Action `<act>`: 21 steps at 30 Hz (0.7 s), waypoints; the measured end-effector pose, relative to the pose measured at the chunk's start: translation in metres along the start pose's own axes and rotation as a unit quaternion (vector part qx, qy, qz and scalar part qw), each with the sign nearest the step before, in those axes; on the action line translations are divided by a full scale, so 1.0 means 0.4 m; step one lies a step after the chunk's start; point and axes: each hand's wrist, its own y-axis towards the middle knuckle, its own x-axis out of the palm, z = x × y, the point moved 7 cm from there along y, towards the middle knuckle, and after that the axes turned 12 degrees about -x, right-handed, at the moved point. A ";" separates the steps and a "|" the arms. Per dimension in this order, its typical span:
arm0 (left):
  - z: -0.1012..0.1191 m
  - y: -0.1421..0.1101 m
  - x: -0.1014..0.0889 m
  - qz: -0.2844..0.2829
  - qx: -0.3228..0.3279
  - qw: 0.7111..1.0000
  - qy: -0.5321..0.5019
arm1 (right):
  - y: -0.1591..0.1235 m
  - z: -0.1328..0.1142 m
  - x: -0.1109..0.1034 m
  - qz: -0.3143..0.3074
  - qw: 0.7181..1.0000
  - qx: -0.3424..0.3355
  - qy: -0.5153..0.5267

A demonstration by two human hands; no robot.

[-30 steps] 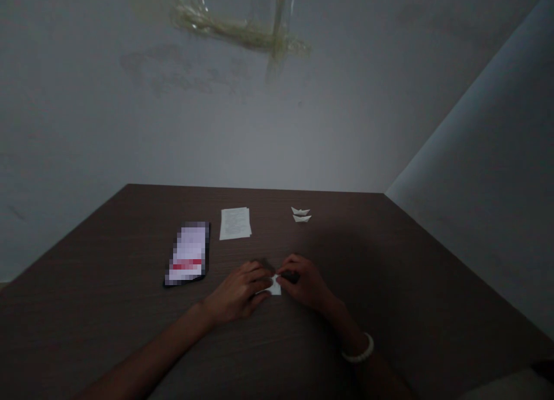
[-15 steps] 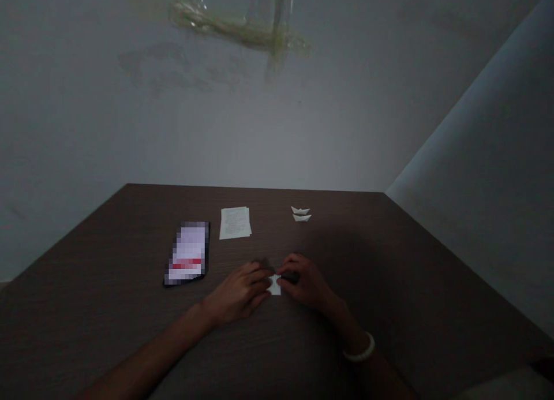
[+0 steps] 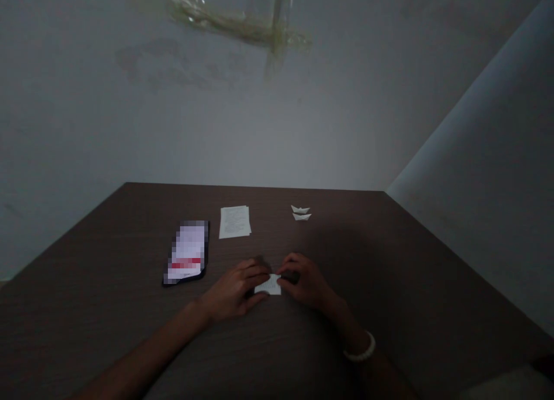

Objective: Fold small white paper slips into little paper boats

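Note:
A small piece of printed white paper (image 3: 269, 285) lies on the table between my hands. My left hand (image 3: 239, 288) spans its left part, fingers along the far edge and thumb at the near edge. On the other side, the thumb and fingertips of my right hand (image 3: 306, 280) close on the paper's right edge. A white bracelet (image 3: 362, 354) circles my right wrist. Beyond the hands, two little folded paper boats (image 3: 301, 213) sit close together.
A stack of printed paper sheets (image 3: 235, 222) lies at the back, left of the boats. Nearer on the left is a phone (image 3: 187, 253) with a lit, blurred screen. Walls rise behind the brown table (image 3: 402, 296) and along its right.
The fingers of my left hand have drawn back leftward, leaving more of the printed paper showing. My right hand stays at its right edge.

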 end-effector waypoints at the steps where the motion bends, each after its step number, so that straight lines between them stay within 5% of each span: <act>1: 0.001 0.000 0.001 -0.001 0.001 1.000 0.000 | 0.000 -0.001 0.000 -0.002 1.000 0.000 0.001; 21: 0.018 -0.009 0.007 0.024 0.043 0.998 0.042 | 0.003 -0.020 -0.010 -0.012 1.000 -0.008 0.009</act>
